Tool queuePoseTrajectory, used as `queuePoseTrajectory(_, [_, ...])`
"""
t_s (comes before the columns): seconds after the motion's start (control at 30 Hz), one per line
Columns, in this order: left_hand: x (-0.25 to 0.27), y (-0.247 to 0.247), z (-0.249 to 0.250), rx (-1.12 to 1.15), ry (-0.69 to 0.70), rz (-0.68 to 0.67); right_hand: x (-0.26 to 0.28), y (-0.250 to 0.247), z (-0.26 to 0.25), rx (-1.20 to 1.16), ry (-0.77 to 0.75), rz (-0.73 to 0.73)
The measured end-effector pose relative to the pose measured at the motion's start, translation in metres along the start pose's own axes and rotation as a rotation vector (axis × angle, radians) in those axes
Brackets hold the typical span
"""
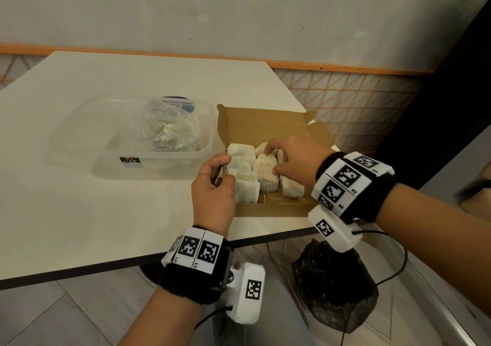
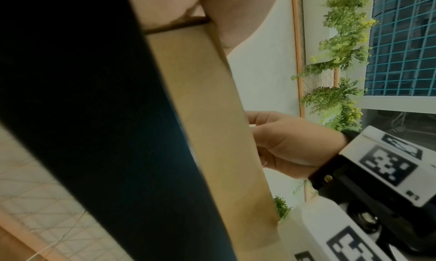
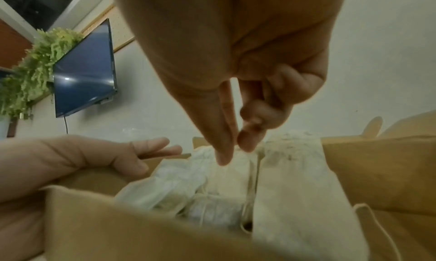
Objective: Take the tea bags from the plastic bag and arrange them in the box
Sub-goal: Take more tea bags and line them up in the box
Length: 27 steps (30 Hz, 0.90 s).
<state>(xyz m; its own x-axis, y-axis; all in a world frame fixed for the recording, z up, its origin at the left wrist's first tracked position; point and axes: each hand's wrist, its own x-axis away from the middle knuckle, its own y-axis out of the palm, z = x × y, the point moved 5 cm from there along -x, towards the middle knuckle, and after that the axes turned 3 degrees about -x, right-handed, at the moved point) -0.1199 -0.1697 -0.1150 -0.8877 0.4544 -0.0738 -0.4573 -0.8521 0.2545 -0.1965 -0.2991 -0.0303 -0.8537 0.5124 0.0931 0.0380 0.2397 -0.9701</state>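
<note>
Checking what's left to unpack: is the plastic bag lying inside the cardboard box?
No, the plastic bag sits in the clear tub, left of the cardboard box.

**No words can be read**

Square black-and-white code markers (image 1: 198, 251) stand on the left wristband (image 1: 191, 279), and more of them (image 1: 345, 175) on the right wristband (image 1: 372, 202). The tiny characters beside them are too small to read. A dark sticker (image 1: 129, 161) on the tub (image 1: 79, 122) shows a red mark; its print is blurred.
</note>
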Motion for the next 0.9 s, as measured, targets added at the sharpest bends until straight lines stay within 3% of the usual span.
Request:
queuePoseTrajectory(0.2, [0.000, 0.002, 0.001, -0.010, 0.001, 0.010, -0.008, 0.009, 0.002, 0.022, 0.056, -0.036])
queuePoseTrajectory(0.53, [0.000, 0.001, 0.004, -0.049, 0.007, 0.015, 0.002, 0.006, -0.001, -0.111, 0.054, 0.084])
queuePoseTrajectory(0.73, [0.016, -0.001, 0.029, -0.367, 0.163, 0.069, 0.022, 0.000, 0.009, -0.140, 0.037, 0.148])
queuePoseTrajectory(0.9, [0.021, 0.014, 0.048, -0.577, 0.320, -0.067, 0.031, 0.000, 0.014, -0.140, 0.044, 0.055])
